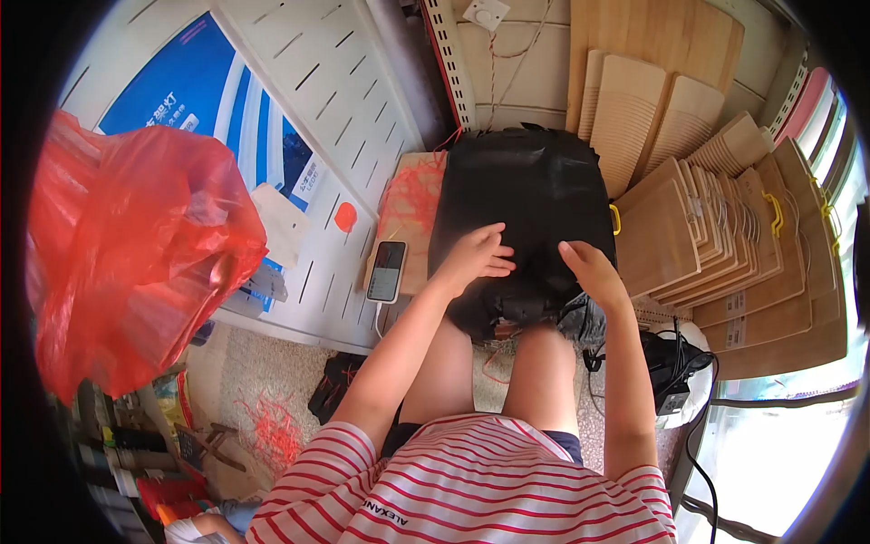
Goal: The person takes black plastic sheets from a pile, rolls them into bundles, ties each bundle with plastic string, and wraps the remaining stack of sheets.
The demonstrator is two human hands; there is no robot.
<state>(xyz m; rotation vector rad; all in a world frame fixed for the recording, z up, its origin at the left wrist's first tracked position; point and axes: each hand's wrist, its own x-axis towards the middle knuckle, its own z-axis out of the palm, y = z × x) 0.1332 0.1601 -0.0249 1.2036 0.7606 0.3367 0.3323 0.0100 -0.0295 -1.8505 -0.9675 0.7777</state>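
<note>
Both my hands are over a black, plastic-covered surface (521,177) in front of my knees. It has a wrinkled sheen and ragged edges at the back. My left hand (475,256) is above its near middle, fingers spread apart, with nothing visible in it. My right hand (594,274) is at its near right side, one digit stretched toward the left; the other fingers are partly hidden behind it. Between the hands no held object shows. Crumpled black plastic (521,299) hangs at the near edge, just above my knees.
A phone (387,272) with a cable lies left of the black surface, by red string (412,195). A red plastic bag (145,254) hangs at far left. Wooden washboards (621,113) and cutting boards (666,227) stand at right. Black cables (675,363) lie at lower right.
</note>
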